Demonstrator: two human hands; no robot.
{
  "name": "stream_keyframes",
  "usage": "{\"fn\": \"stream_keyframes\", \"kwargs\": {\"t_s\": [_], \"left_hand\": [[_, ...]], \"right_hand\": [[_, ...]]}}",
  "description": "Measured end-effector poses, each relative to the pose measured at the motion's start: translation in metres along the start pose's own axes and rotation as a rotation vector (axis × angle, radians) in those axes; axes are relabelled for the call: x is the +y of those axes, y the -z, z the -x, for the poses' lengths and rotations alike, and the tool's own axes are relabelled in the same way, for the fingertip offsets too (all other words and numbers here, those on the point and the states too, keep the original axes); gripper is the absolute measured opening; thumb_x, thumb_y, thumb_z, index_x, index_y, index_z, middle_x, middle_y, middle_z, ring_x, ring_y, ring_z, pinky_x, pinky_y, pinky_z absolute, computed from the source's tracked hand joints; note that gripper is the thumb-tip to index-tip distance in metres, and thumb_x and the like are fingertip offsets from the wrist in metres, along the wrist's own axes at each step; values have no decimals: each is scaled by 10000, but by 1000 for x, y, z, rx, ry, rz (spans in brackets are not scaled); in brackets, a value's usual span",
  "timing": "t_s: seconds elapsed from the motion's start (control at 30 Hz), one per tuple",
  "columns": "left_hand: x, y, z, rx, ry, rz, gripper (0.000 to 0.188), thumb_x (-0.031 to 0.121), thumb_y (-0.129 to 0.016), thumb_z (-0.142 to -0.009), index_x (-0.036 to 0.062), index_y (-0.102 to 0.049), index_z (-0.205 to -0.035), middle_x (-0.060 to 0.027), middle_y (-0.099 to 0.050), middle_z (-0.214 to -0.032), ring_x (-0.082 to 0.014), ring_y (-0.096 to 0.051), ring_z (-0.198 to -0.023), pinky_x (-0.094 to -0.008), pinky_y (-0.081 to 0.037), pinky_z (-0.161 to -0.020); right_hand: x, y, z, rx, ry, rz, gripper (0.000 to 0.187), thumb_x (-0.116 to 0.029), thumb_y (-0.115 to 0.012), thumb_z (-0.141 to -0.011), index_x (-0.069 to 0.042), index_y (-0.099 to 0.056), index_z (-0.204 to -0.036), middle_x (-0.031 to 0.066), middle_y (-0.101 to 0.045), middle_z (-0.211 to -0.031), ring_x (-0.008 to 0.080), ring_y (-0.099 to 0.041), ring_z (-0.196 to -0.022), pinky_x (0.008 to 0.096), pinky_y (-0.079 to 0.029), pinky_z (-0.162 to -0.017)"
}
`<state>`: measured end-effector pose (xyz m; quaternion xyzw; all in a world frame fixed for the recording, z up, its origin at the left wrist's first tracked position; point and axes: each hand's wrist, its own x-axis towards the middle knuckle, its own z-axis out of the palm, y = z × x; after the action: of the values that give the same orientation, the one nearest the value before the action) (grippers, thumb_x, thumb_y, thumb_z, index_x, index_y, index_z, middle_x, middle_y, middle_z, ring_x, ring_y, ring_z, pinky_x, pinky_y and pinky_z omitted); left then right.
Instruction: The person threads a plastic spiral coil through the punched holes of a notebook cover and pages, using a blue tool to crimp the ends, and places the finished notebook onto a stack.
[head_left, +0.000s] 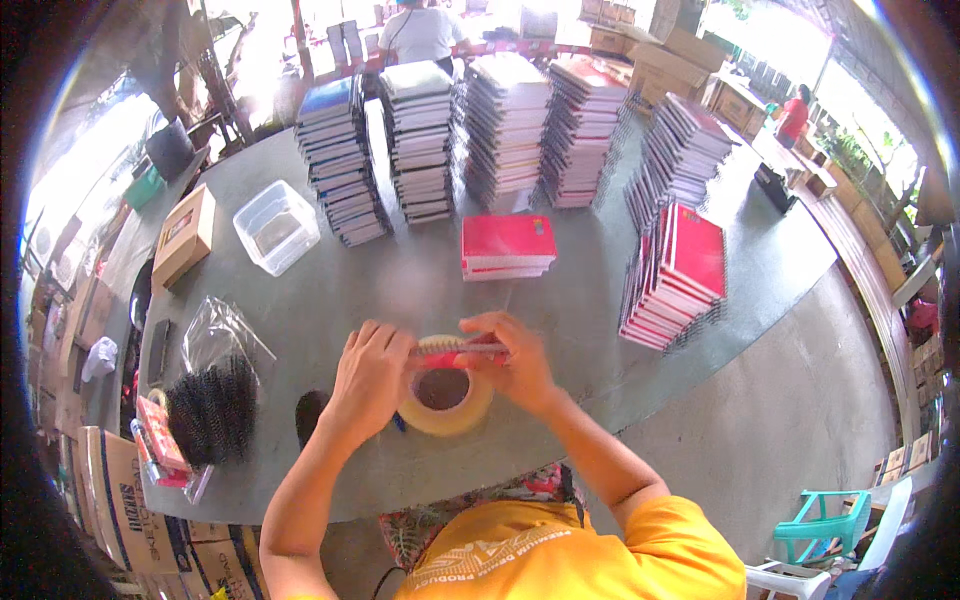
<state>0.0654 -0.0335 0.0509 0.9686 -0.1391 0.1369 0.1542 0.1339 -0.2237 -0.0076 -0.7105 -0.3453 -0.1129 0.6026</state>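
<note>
Just above a wide roll of clear tape (446,424), I hold a thin red spiral notebook (438,360) nearly edge-on, its coil edge upward. My left hand (371,372) grips its left end with the fingers together. At the other end, my right hand (517,362) is closed on it, fingers bent over the top. The lower part of the notebook is hard to make out against the tape. A short stack of red notebooks (508,240) lies beyond my hands. More red spiral notebooks (692,252) lean in a slanting pile to the right.
Tall notebook stacks (415,140) line the table's (400,270) far side. To the left are a clear plastic tub (272,240), a cardboard box (185,235), a plastic bag (215,335) and black binding coils (213,412). A person (422,38) sits beyond the stacks; another (793,120) is far right.
</note>
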Motion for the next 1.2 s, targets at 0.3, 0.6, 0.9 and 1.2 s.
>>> {"fn": "stream_keyframes", "kwargs": {"t_s": [0.3,0.6,0.9,1.2], "left_hand": [[-1,-6,3,13,-43,31,261,93,-672,-688,29,-581,-924,-138,-520,-995,-340,-477,-989,-422,-396,-835],[17,0,-6,177,-64,-37,241,154,-690,-716,38,-589,-901,-119,-519,-963,-303,-495,-963,-420,-388,-814],[19,6,-4,-11,-53,-4,137,159,-604,-785,59,-592,-877,-123,-602,-876,-310,-570,-867,-407,-429,-782],[5,-5,-5,-66,-44,55,150,202,-581,-816,57,-549,-798,-116,-602,-798,-313,-572,-807,-412,-434,-703]], "right_hand": [[12,-3,4,-179,-30,-49,306,-97,-740,-735,-67,-640,-1022,60,-660,-975,129,-618,-873,277,-497,-744],[30,-13,6,-77,-93,-454,295,-67,-721,-747,-45,-632,-1027,72,-657,-1022,138,-617,-911,278,-495,-762],[18,6,-8,104,412,281,269,-102,-771,-675,-87,-656,-918,25,-670,-975,127,-587,-705,278,-426,-581],[8,10,1,-147,-627,-773,231,-37,-680,-789,-38,-574,-994,72,-656,-896,87,-536,-456,227,-422,-383]]}}
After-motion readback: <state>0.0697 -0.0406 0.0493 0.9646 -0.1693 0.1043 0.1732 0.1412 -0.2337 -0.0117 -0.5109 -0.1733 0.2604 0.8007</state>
